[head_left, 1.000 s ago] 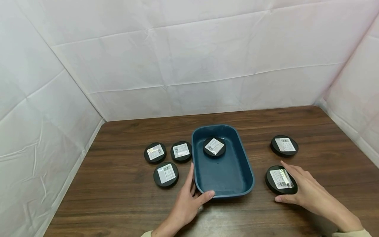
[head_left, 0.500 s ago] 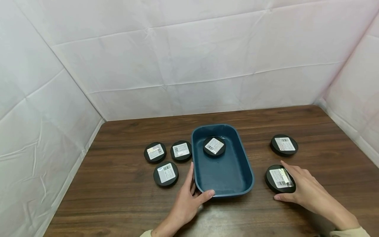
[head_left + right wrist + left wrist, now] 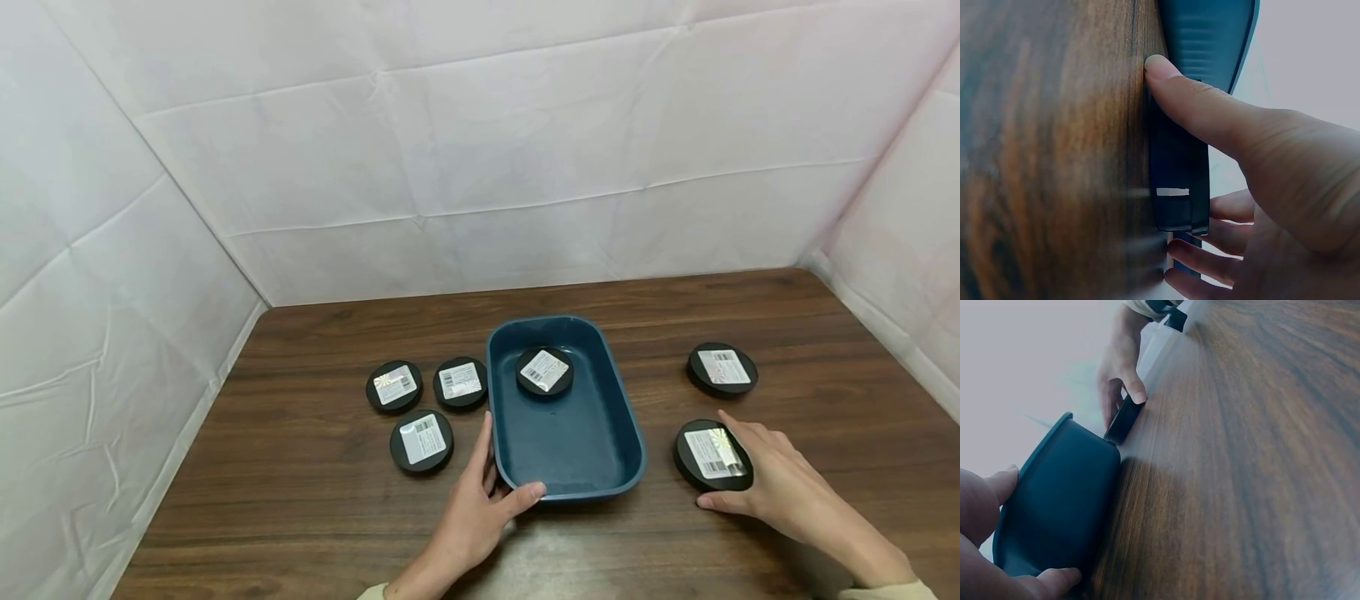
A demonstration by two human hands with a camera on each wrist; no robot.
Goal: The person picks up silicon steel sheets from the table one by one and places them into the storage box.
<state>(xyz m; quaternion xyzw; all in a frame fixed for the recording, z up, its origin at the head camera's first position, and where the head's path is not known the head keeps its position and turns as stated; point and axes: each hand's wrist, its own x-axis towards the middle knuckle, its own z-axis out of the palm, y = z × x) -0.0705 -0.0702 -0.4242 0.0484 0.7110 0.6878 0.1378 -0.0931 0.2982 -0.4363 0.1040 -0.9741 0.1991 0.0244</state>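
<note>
The left hand (image 3: 476,512) holds the near-left corner of a deep blue, round-cornered plastic tray (image 3: 577,450), thumb at its near rim and fingers along its left wall. The right hand (image 3: 780,479), parted about the width of its load, grips a flat, round black disc with a white barcode label (image 3: 712,456), thumb on the near side and fingers round the far side; this disc seems to lie flat on the bench, right of the tray. It looks light and rigid, with a smooth, perhaps slippery label, so its upright edge is the surer hold. The tray, probably stiff and light, is best steadied by rim or corner. One matching disc (image 3: 544,372) sits inside the tray, toward its far end; another (image 3: 722,370) lies right of the tray, beyond the held one. Left of the tray are three more discs (image 3: 422,442). Brown wood-grain bench (image 3: 300,500) separates tray from held disc; the tray's raised right wall is the edge between them, and its near floor is bare.
</note>
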